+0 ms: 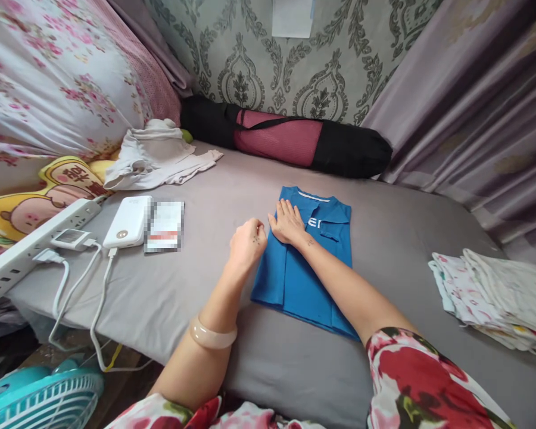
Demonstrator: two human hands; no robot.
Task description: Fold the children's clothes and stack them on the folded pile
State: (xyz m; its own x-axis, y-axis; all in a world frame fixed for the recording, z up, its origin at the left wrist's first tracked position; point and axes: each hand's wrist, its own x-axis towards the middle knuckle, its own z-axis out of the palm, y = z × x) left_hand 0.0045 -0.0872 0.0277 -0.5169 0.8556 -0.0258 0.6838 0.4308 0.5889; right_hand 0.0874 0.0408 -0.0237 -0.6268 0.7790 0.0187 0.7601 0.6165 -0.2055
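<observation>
A blue shirt [312,286] with white lettering and a white strip at the neckline lies folded on the grey bed sheet. My right hand [287,222] rests flat on its upper left part, fingers stretched out and together, palm down. Beside the shirt's left edge, my left hand [248,242] is closed with curled fingers. The fingertips are turned away, so whatever they hold, if anything, is hidden. A pale bangle [212,335] circles my left forearm.
Folded patterned clothes [495,298] are stacked at the right. On the left are a white power bank [128,221], a power strip [36,250] with cables, a blurred packet [164,226] and a crumpled pale garment [156,158]. A long black-and-pink bag [277,137] lies along the wall. A turquoise fan [44,393] stands below.
</observation>
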